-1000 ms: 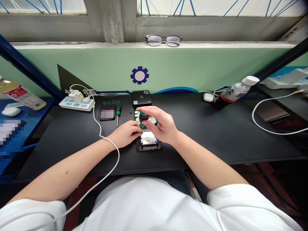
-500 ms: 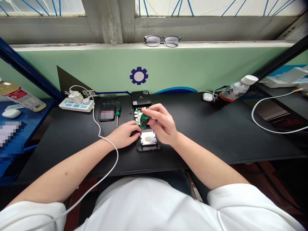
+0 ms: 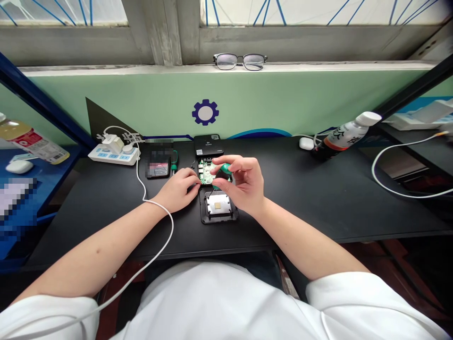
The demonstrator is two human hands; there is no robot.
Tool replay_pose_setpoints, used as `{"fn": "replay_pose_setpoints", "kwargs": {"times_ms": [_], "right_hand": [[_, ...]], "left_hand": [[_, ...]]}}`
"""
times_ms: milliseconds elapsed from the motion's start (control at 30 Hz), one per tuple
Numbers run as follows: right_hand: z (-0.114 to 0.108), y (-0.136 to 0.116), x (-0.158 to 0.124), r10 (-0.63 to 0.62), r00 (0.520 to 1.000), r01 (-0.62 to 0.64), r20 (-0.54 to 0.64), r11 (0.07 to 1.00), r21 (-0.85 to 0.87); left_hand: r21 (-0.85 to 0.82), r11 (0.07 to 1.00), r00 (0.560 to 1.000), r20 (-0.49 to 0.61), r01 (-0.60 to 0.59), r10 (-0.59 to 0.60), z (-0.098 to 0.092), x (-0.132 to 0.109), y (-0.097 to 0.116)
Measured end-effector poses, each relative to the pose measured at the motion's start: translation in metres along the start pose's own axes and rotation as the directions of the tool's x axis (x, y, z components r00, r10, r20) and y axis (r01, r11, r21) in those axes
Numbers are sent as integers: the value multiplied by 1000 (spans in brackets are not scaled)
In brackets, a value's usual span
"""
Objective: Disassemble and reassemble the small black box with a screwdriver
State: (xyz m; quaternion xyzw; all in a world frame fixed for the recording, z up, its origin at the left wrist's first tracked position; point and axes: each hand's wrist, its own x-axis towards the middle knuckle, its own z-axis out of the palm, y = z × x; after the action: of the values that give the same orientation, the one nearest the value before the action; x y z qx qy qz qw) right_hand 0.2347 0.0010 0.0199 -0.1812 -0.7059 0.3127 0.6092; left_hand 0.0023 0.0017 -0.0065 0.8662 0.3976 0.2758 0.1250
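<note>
My right hand [image 3: 239, 184] is closed round a green-handled screwdriver [image 3: 224, 171], held over the middle of the black desk. My left hand [image 3: 177, 188] has its fingers curled against the left edge of a green circuit board [image 3: 206, 170]; whether it grips the board I cannot tell. In front of the board lies an open black device shell [image 3: 218, 209] with a white pad and a small gold square inside. A black lid [image 3: 207, 144] lies behind the board.
A second green screwdriver [image 3: 173, 166] lies beside a blurred black item [image 3: 158, 162]. A white power strip [image 3: 113, 153] sits at the back left, its white cable [image 3: 155, 203] crossing my left arm. A bottle [image 3: 345, 134] and an earbud case [image 3: 306, 143] are at the right. Glasses [image 3: 240, 60] rest on the sill.
My right hand has swung the screwdriver to the right and tilted it, off the shell. My left hand slid up from the shell's edge to the circuit board.
</note>
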Motion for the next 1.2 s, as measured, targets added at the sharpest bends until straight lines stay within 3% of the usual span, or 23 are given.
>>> {"fn": "replay_pose_setpoints", "kwargs": {"times_ms": [200, 367, 467, 567, 733, 933, 1200], "right_hand": [[-6, -5, 4, -212, 977, 209, 1, 964, -161], [-7, -7, 5, -179, 984, 172, -23, 970, -171], [-6, -7, 6, -161, 986, 153, -51, 978, -140], [-2, -8, 6, -112, 991, 106, -77, 991, -78], [3, -7, 1, 28, 998, -24, -56, 998, 59], [-2, -4, 3, -158, 984, 149, -76, 982, -113], [-5, -13, 2, -109, 993, 97, -47, 972, -213]], "left_hand": [[35, 997, 997, -37, 65, -63, 0, 0, -5], [206, 939, 959, -131, 275, -252, 1, 0, -10], [265, 905, 937, -194, 334, -289, 0, 0, -14], [316, 892, 940, -209, 324, -268, 1, 1, -18], [389, 895, 976, -94, 218, -197, 6, 6, -17], [465, 858, 974, -46, 219, -224, 11, 14, -17], [497, 849, 982, -41, 178, -182, 14, 19, -22]]}}
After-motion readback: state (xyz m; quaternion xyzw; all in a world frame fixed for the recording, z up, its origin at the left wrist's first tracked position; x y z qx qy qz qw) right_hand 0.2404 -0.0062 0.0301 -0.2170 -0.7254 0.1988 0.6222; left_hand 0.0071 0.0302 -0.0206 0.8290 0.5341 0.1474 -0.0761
